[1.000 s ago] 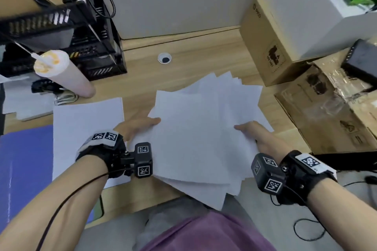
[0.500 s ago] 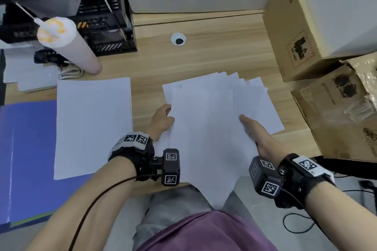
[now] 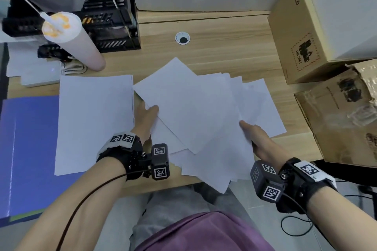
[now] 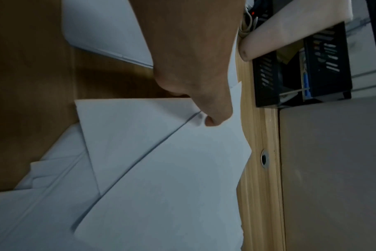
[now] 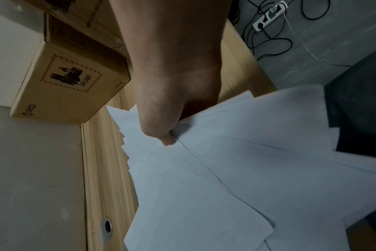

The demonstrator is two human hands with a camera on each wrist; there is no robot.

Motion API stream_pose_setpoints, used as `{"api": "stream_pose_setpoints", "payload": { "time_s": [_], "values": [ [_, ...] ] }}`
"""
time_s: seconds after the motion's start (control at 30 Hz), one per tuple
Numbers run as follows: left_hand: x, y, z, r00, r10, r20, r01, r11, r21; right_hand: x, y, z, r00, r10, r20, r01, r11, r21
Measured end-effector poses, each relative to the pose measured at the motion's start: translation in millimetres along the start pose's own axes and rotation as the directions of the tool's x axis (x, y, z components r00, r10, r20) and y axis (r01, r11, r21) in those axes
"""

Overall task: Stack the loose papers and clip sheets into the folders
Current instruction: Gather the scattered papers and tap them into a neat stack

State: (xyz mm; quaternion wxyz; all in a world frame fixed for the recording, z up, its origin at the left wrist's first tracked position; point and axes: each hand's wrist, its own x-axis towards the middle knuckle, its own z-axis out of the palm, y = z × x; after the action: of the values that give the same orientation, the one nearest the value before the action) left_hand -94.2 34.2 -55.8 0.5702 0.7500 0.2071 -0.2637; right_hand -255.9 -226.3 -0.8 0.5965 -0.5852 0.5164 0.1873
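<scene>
At frame centre, the left hand (image 3: 145, 117) pinches the top sheet's (image 3: 187, 104) left edge; the right hand (image 3: 258, 140) grips the fanned papers' (image 3: 259, 104) right edge, overhanging the desk (image 3: 214, 47). Bare wood lies above.

The head view is evenly and softly lit, bright enough to read the print on the box (image 3: 302, 51) at upper right. The papers (image 3: 189, 112) look flat white with faint bluish tint and almost no surface detail; shadows under them are thin and soft. Straight edges bow toward the frame borders, plainly so along the desk (image 3: 224, 26) and at the left edge. The folder (image 3: 26, 149) at left carries a pale vertical streak of glare. Both wrist views are much dimmer and grainier. In the left wrist view the upper left sinks into brown shadow. The hand (image 5: 172, 68) in the right wrist view is dark and soft.
</scene>
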Motion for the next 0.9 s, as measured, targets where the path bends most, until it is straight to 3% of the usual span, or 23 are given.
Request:
{"api": "stream_pose_setpoints", "payload": {
  "time_s": [0.27,0.53,0.63,0.7,0.8,0.9],
  "values": [
    [10,8,12,0.984,0.157,-0.089,-0.15,0.985,0.081,8,1,-7,0.999,-0.033,-0.028,0.032,0.999,-0.041],
    [41,43,-12,0.98,0.175,-0.094,-0.151,0.962,0.228,10,-2,-18,0.998,-0.043,0.049,0.053,0.974,-0.222],
    [42,73,-13,0.973,0.23,-0.012,-0.224,0.957,0.184,13,-3,-20,0.997,-0.072,0.023,0.076,0.953,-0.293],
    [41,90,-11,0.966,0.23,0.116,-0.242,0.965,0.101,15,-4,-20,0.997,-0.079,-0.001,0.075,0.954,-0.292],
    [38,105,-5,0.935,0.212,0.285,-0.254,0.96,0.118,19,-4,-18,0.997,-0.075,-0.001,0.072,0.96,-0.27],
    [33,124,4,0.934,0.247,0.257,-0.27,0.961,0.058,20,-6,-18,0.998,-0.064,0.003,0.063,0.965,-0.256]
  ]
}}
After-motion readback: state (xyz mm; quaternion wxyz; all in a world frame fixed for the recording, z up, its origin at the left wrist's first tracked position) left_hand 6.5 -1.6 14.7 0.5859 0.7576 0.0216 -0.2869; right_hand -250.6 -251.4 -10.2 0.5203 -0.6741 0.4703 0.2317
